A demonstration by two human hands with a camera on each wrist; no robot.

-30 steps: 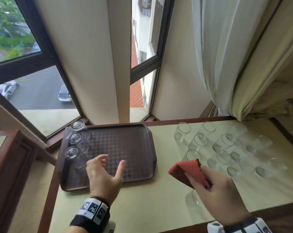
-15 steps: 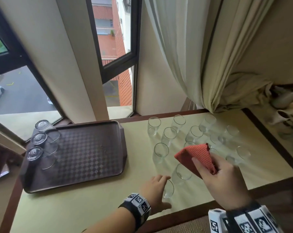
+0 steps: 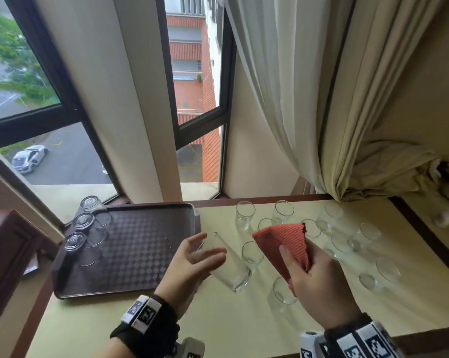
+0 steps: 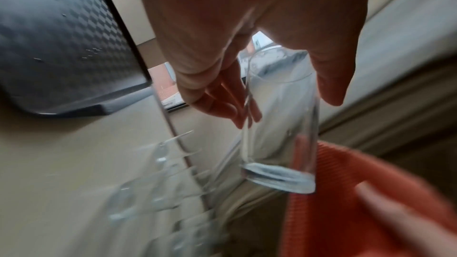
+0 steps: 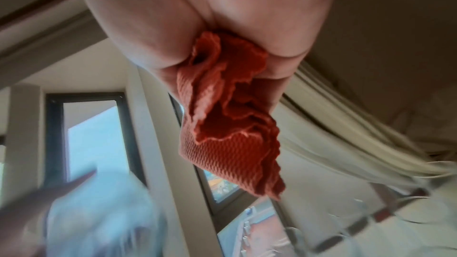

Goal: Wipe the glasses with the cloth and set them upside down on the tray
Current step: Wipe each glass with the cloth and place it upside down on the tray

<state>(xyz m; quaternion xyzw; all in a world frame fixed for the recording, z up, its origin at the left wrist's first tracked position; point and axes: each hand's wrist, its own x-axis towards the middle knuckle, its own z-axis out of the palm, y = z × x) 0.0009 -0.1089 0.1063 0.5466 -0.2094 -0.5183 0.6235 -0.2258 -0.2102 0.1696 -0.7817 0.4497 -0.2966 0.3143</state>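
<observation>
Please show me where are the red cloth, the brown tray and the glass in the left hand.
red cloth [image 3: 282,241], head view, middle of the fabric.
brown tray [image 3: 141,254], head view, bare checkered floor.
glass [image 4: 279,134], left wrist view, side wall.

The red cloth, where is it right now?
In the head view the red cloth is in the right hand, above the table, right of the glass in the left hand.
</observation>
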